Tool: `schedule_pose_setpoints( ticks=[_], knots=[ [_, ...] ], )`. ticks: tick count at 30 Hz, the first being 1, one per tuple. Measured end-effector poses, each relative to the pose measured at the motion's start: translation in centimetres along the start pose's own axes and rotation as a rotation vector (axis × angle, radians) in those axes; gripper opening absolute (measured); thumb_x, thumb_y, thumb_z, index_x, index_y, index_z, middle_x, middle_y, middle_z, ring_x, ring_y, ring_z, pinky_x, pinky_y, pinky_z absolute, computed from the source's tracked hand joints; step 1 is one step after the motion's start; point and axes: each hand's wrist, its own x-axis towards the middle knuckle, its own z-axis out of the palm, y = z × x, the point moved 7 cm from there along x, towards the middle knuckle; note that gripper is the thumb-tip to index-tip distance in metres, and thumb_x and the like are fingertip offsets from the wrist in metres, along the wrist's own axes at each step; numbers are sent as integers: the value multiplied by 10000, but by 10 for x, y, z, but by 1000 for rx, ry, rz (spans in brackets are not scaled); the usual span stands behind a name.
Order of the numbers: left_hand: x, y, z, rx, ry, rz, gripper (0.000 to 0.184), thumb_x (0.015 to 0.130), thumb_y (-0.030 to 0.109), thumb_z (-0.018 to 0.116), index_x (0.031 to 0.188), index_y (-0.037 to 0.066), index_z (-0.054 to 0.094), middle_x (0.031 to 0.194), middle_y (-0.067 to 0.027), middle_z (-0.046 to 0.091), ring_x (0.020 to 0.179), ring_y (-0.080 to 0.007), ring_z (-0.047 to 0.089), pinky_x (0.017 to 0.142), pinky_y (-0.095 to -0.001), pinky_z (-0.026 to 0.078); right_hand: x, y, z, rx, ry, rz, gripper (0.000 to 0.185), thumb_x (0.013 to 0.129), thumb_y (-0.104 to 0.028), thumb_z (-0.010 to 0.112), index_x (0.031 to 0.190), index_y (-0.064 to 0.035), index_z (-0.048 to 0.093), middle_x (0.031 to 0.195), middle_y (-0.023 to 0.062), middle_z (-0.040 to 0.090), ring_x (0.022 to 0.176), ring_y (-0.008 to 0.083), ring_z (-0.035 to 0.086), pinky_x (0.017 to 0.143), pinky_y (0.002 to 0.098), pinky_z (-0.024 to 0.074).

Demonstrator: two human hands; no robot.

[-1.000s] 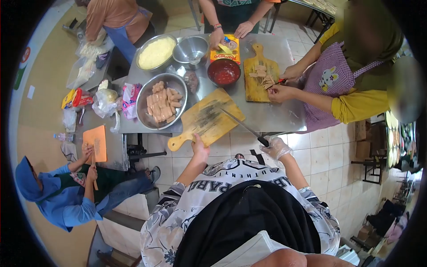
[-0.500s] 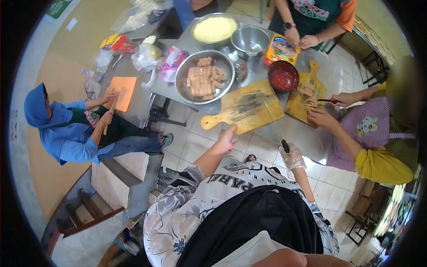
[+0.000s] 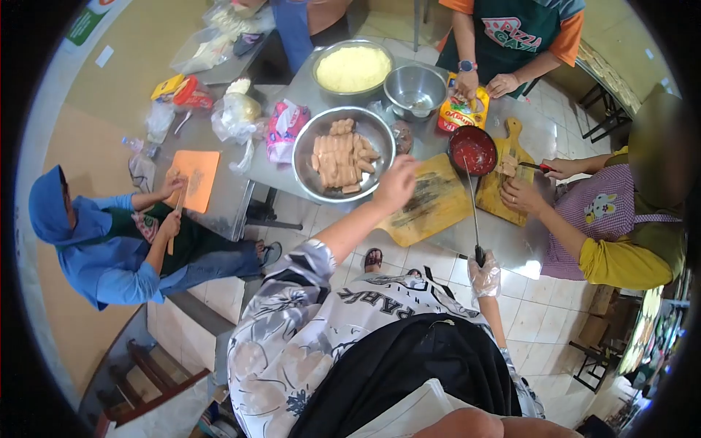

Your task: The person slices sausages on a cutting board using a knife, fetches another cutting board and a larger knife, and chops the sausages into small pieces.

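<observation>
My left hand (image 3: pixel 396 184) reaches over the handle end of a worn yellow wooden cutting board (image 3: pixel 431 201), beside a steel bowl (image 3: pixel 298 166) holding packed sausages (image 3: pixel 339 159). Its fingers are slightly bent and apart, with nothing seen in them. In a clear plastic glove, my right hand (image 3: pixel 485 279) grips the black handle of a long, thin-bladed knife (image 3: pixel 473 208) at the table's near edge. The blade points away from me, its tip overlapping a dark red bowl (image 3: pixel 475 170) in this view; whether they touch I cannot tell.
At right, a co-worker's hands (image 3: pixel 524 196) cut pieces on another wooden board (image 3: pixel 515 135). Across the table, a person's hands (image 3: pixel 482 86) touch a yellow packet (image 3: pixel 464 113). An empty steel bowl (image 3: pixel 416 89) and a bowl of pale yellow food (image 3: pixel 354 68) stand behind. A person (image 3: pixel 109 226) works at left.
My left hand has moved forward from the board's near edge to over its handle end, beside the sausage bowl. My right hand has shifted slightly nearer me, the blade now showing clearly.
</observation>
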Motion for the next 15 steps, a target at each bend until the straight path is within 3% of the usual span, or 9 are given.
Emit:
schedule_pose_setpoints(
  ticks=[2,5,8,11,13,15],
  knots=[
    [20,16,46,138,-259,84,372,732,35,495,1096,109,526,1167,-134,452,965,-325,510,806,-374,437,-9,-3,-2,71,96,-35,194,737,-186,585,751,-10,504,575,154,511,500,275,503,483,361,399],
    [40,11,97,115,-320,189,422,737,55,498,1153,129,485,1219,-137,410,990,-327,500,818,-399,434,-22,12,7,-68,132,-30,214,741,-198,588,848,-18,543,631,157,559,597,278,574,564,348,445],
    [47,-20,141,300,-447,77,436,732,84,501,1160,162,477,1217,-135,426,971,-316,519,799,-391,440,-42,10,0,15,179,75,203,745,-180,596,858,-19,542,652,146,560,611,248,570,578,339,446],
    [53,-29,149,272,-505,88,361,723,83,507,1077,154,516,1128,-119,473,942,-308,516,776,-399,437,-59,17,2,132,155,257,177,773,-147,577,870,-5,534,711,106,563,649,169,544,610,306,441],
    [56,-19,138,269,-475,264,267,717,86,505,978,133,535,994,-101,502,880,-296,518,737,-402,439,-64,21,7,186,178,251,177,777,-145,572,872,0,532,722,99,564,662,159,540,618,298,440],
    [57,-12,124,218,-416,312,235,713,82,507,943,120,532,958,-100,502,860,-299,513,719,-405,434,-65,17,10,260,161,304,185,787,-142,563,882,13,525,756,94,567,698,142,533,644,278,436]
  ],
)
